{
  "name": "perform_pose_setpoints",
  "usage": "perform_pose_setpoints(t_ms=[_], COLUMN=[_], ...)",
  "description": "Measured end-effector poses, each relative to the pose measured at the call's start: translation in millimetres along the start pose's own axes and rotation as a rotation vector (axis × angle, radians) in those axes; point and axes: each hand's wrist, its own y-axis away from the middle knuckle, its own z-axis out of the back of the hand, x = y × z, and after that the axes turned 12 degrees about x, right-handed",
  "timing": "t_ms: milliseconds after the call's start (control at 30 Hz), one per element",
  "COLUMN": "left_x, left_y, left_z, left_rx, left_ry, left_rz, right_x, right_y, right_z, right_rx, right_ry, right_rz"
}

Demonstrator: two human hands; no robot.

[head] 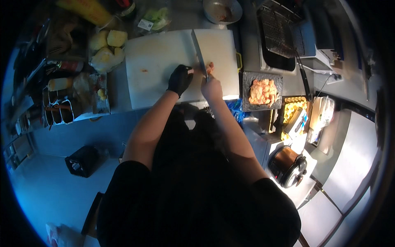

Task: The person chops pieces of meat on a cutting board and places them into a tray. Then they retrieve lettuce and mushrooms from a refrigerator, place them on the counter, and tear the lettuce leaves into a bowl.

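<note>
My right hand (212, 89) grips the handle of a long kitchen knife (198, 49), its blade pointing away from me over a white cutting board (154, 89). In a black glove, my left hand (180, 79) rests on the board left of the blade, fingers curled on a small pinkish piece of raw meat (190, 71), partly hidden and blurred. Just right of the blade lies a bit of raw meat (210, 67). A small reddish scrap (144, 70) sits apart on the board's left side. Cut raw meat pieces (263, 92) are heaped on a dark square plate (247, 106) to the right.
A metal bowl (222, 12) and bagged green vegetables (155, 20) stand behind the board. Bagged pale yellow produce (108, 46) lies left. At right are a fryer basket (276, 32) with a black handle, egg trays (291, 108) and an electric cooker (288, 166).
</note>
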Motion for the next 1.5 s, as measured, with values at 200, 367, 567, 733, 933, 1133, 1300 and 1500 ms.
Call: perform_pose_setpoints(t_ms=[200, 367, 567, 733, 933, 1133, 1300, 1500], left_x=[0.7, 8.1, 12.6, 22.4, 53.4, -2.8, -13.4, -5.3], left_y=[-3.6, 4.9, 4.9, 8.3, 50.4, 33.2, 1.2, -1.3], left_z=[3.8, 3.0, 4.0, 9.9, 61.0, 21.1, -1.8, -1.0], left_rx=[0.006, 0.032, 0.015, 0.026, -0.406, 0.032, 0.015, 0.099], left_ry=[0.095, 0.204, 0.146, -0.039, 0.166, 0.168, 0.021, -0.033], left_rz=[-0.029, 0.148, 0.125, 0.126, 0.422, 0.135, 0.058, 0.088], right_x=[-3.8, 1.4, 30.0, 51.6, 39.3, 14.0, 11.1, 10.1], right_y=[41.1, 32.8, 21.3, 36.3, 37.3, 6.3, 26.9, 49.8], right_z=[15.5, 13.6, 8.7, 41.6, 22.3, -5.6, 1.4, 6.7], right_rx=[0.066, -0.004, 0.024, -0.037, 0.023, 0.155, 0.130, 0.178], right_ry=[-0.067, -0.125, -0.055, -0.196, -0.137, -0.046, -0.068, -0.140], right_rz=[-0.005, 0.076, 0.081, 0.100, 0.080, -0.049, -0.016, -0.074])
